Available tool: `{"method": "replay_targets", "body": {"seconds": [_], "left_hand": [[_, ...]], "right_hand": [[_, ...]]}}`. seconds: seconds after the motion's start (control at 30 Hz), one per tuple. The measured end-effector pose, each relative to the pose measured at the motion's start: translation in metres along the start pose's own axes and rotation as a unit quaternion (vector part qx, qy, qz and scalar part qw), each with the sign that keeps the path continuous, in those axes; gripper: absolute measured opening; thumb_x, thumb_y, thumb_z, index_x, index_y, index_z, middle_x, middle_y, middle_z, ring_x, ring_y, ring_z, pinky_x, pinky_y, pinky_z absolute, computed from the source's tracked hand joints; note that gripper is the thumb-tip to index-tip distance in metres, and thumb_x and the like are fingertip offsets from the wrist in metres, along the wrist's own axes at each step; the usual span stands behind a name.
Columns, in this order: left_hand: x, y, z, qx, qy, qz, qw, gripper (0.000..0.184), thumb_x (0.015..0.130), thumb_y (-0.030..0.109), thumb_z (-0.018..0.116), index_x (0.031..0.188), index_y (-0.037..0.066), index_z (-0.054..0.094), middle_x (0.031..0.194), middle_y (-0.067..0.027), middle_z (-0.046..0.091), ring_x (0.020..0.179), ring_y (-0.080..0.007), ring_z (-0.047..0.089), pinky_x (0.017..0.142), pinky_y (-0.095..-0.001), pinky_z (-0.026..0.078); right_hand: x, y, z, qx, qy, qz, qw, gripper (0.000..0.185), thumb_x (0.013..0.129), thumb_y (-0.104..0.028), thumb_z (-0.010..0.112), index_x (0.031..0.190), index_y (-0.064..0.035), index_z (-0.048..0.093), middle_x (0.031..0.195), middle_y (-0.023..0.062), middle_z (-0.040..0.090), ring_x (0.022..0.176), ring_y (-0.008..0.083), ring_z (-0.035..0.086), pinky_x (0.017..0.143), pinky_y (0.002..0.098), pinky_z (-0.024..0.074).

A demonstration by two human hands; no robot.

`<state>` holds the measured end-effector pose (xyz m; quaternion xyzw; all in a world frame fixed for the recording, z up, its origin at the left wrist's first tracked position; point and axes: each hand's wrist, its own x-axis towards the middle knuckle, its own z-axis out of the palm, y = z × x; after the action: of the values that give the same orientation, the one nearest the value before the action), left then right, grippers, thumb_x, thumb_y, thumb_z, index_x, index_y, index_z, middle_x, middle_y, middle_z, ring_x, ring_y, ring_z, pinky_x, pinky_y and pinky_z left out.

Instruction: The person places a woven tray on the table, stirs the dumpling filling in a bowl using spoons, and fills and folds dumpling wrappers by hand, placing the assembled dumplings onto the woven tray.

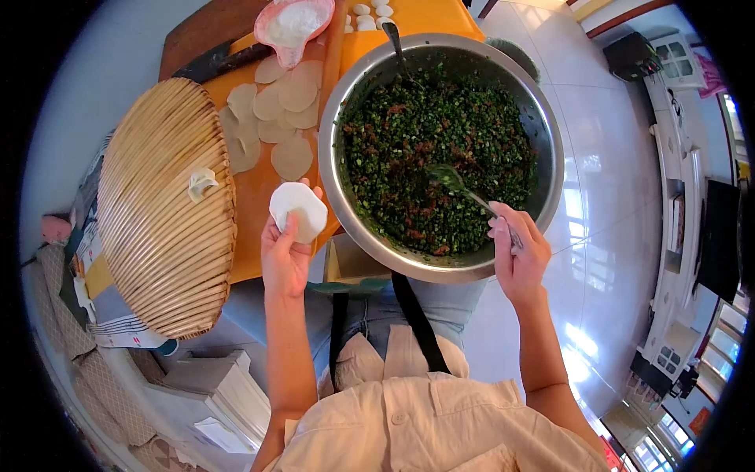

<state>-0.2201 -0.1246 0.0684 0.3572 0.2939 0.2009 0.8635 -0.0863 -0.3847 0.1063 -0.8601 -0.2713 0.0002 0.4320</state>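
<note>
My left hand [288, 256] holds a round white dumpling wrapper [308, 206] up, with the thumb pressed on its face. Between the fingers of my right hand [519, 248] is the handle of a metal spoon [470, 194]; its bowl rests in the chopped green filling [401, 149] flecked with brown bits. That filling lies in a large steel bowl [334, 169], where a second spoon [393, 39] leans against the far rim. On the woven tray [157, 236] at the left sits one folded dumpling [201, 182]. More flat wrappers [292, 159] lie loosely overlapped on the orange surface.
Behind the wrappers stands a pink dish [295, 27] of white flour. Several small dough pieces [366, 17] lie at the back, and a dark-handled tool [228, 63] lies near the tray. To the right are a tiled floor [605, 149] and a white cabinet [676, 204].
</note>
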Motion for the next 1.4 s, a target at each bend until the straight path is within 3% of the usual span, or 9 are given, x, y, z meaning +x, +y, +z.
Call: {"method": "replay_targets", "body": {"seconds": [0.13,0.27,0.33,0.53,0.7,0.8,1.0,1.23,1.4], "left_hand": [[-0.010,0.010,0.007,-0.155,-0.109,-0.036,0.981,0.041,0.094,0.023,0.044,0.128,0.001,0.037,0.133,-0.0188,0.041,0.122,-0.0318,0.042,0.094,-0.0386,0.045],[-0.009,0.020,0.019,-0.085,-0.035,-0.066,0.994,0.042,0.095,0.032,0.040,0.125,0.003,0.040,0.130,-0.0225,0.042,0.115,-0.0354,0.049,0.088,-0.0411,0.048],[-0.008,0.023,0.021,0.003,0.001,-0.063,0.998,0.041,0.095,0.032,0.040,0.124,0.003,0.041,0.129,-0.0232,0.043,0.112,-0.0360,0.051,0.086,-0.0406,0.049],[-0.012,0.030,0.029,-0.120,-0.051,-0.064,0.989,0.044,0.096,0.027,0.039,0.130,0.001,0.034,0.130,-0.0173,0.044,0.117,-0.0304,0.047,0.097,-0.0414,0.041],[-0.012,0.029,0.028,-0.158,-0.012,-0.075,0.985,0.045,0.097,0.025,0.036,0.133,0.000,0.030,0.132,-0.0174,0.042,0.120,-0.0293,0.044,0.100,-0.0415,0.038],[-0.014,0.030,0.036,-0.106,0.000,-0.072,0.992,0.047,0.097,0.028,0.033,0.133,-0.001,0.028,0.131,-0.0198,0.041,0.121,-0.0297,0.043,0.099,-0.0401,0.039],[-0.016,0.033,0.045,-0.046,0.028,-0.064,0.996,0.047,0.098,0.029,0.030,0.131,-0.004,0.030,0.131,-0.0215,0.041,0.121,-0.0309,0.043,0.100,-0.0382,0.038],[-0.012,0.031,0.053,-0.073,0.034,-0.050,0.996,0.046,0.098,0.029,0.030,0.125,-0.007,0.036,0.128,-0.0221,0.044,0.118,-0.0302,0.046,0.100,-0.0380,0.038],[0.002,-0.006,0.074,-0.097,-0.024,-0.116,0.988,0.043,0.097,0.029,0.031,0.121,-0.007,0.041,0.119,-0.0204,0.052,0.111,-0.0298,0.052,0.098,-0.0374,0.039]], "right_hand": [[-0.006,0.002,-0.006,0.027,-0.067,-0.006,0.997,0.018,0.082,0.002,0.054,0.099,-0.0011,0.061,0.081,0.0121,0.061,0.065,0.0197,0.059,0.057,0.0270,0.0463],[-0.016,-0.007,-0.014,0.051,-0.145,-0.033,0.988,0.019,0.082,0.002,0.054,0.099,-0.0018,0.061,0.083,0.0128,0.062,0.067,0.0213,0.060,0.059,0.0274,0.0478],[-0.018,-0.004,-0.020,0.094,-0.100,0.006,0.991,0.016,0.085,0.000,0.051,0.097,0.0001,0.062,0.080,0.0111,0.062,0.063,0.0178,0.059,0.058,0.0259,0.0473],[-0.010,-0.005,-0.012,0.083,0.051,0.117,0.988,0.019,0.092,-0.005,0.046,0.092,0.0039,0.062,0.076,0.0089,0.060,0.062,0.0109,0.057,0.057,0.0217,0.0470],[-0.011,-0.009,0.006,0.109,0.002,0.096,0.989,0.018,0.092,-0.007,0.047,0.095,0.0028,0.061,0.077,0.0091,0.061,0.063,0.0101,0.057,0.057,0.0217,0.0479],[-0.011,-0.012,0.012,0.163,-0.016,0.206,0.965,0.021,0.093,-0.011,0.045,0.095,0.0024,0.061,0.075,0.0083,0.061,0.063,0.0103,0.058,0.057,0.0221,0.0481],[0.004,-0.001,0.020,0.367,-0.027,0.370,0.853,0.027,0.093,-0.018,0.044,0.095,0.0042,0.061,0.073,0.0078,0.062,0.061,0.0115,0.058,0.058,0.0233,0.0494],[0.016,-0.005,-0.003,0.432,0.047,0.369,0.822,0.028,0.093,-0.017,0.045,0.100,0.0055,0.059,0.075,0.0068,0.062,0.064,0.0092,0.056,0.060,0.0231,0.0480],[0.025,-0.028,-0.024,0.451,0.086,0.322,0.828,0.028,0.093,-0.017,0.045,0.099,0.0064,0.059,0.073,0.0072,0.060,0.062,0.0098,0.053,0.057,0.0224,0.0456]]}}
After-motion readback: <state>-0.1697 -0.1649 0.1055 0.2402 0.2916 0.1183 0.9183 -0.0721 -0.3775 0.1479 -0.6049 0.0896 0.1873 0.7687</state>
